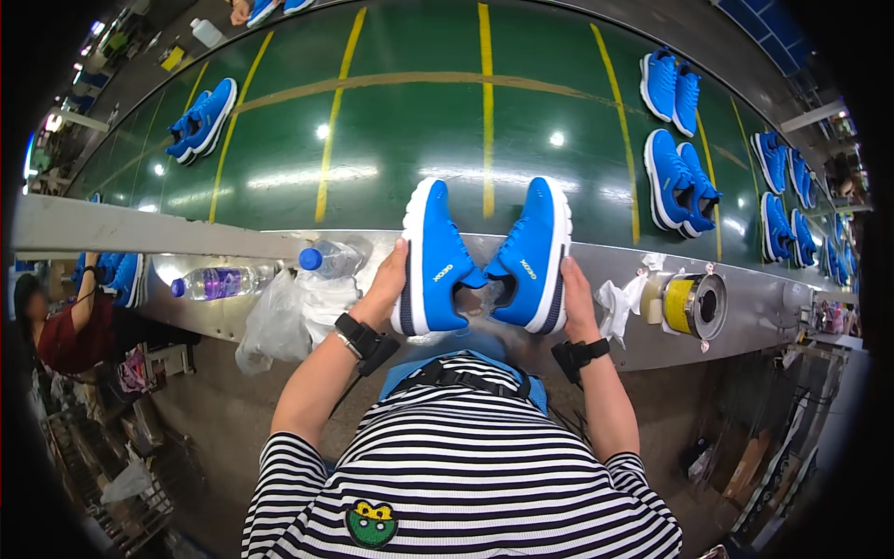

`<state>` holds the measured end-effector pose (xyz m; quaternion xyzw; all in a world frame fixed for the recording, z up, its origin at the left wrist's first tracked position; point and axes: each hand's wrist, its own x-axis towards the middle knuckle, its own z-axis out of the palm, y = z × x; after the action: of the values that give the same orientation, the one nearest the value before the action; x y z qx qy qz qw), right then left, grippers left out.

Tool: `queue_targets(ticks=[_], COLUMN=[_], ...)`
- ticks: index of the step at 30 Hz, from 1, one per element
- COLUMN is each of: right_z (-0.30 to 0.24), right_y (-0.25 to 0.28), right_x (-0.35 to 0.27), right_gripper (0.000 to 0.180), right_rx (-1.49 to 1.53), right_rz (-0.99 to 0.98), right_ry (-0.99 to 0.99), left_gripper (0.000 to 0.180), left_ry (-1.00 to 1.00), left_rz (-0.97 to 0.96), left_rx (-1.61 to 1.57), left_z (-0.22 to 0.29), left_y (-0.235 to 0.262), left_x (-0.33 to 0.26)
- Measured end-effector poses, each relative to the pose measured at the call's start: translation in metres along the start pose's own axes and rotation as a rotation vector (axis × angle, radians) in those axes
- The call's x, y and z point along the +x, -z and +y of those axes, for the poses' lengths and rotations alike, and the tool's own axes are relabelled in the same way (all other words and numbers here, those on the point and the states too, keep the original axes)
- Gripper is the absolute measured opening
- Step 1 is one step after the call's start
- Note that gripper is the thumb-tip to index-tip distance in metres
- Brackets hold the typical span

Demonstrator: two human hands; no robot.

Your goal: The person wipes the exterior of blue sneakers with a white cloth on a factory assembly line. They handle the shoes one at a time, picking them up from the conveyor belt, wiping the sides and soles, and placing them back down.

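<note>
My left hand (384, 287) grips the sole side of a bright blue sneaker with a white sole (430, 259). A matching blue sneaker (533, 256) is held the same way in my right hand (575, 300). Both shoes are lifted just above the metal ledge (112, 228), tilted so their uppers face each other and their heels nearly touch. Beyond them runs the green conveyor belt (400, 140) with yellow lines.
Several pairs of blue sneakers (678, 177) lie on the belt at right, one pair (203, 119) at far left. On the ledge are two plastic bottles (216, 281), crumpled plastic bags (289, 317), white rags (616, 303) and a yellow tape roll (691, 304). Another person (65, 321) sits at left.
</note>
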<state>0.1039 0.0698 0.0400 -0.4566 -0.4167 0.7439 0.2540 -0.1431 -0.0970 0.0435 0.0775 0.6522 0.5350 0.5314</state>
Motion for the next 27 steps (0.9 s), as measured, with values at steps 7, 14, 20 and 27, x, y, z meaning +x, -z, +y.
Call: queue_targets(ticks=[7, 14, 20, 27], right_z=[0.000, 0.005, 0.006, 0.029], right_y=[0.001, 0.003, 0.004, 0.030], right_x=[-0.008, -0.009, -0.012, -0.022], right_gripper=[0.043, 0.039, 0.040, 0.039], right_rx=[0.008, 0.073, 0.101, -0.533], right_rz=[0.022, -0.013, 0.007, 0.165], right_ry=[0.012, 0.055, 0.049, 0.337], left_gripper=[0.064, 0.063, 0.059, 0.055], left_ry=[0.000, -0.038, -0.075, -0.282], left_rz=[0.011, 0.004, 0.102, 0.171], left_rx=[-0.070, -0.080, -0.056, 0.256], left_z=[0.008, -0.008, -0.010, -0.056], left_y=[-0.011, -0.007, -0.009, -0.002], left_x=[-0.011, 0.001, -0.003, 0.004])
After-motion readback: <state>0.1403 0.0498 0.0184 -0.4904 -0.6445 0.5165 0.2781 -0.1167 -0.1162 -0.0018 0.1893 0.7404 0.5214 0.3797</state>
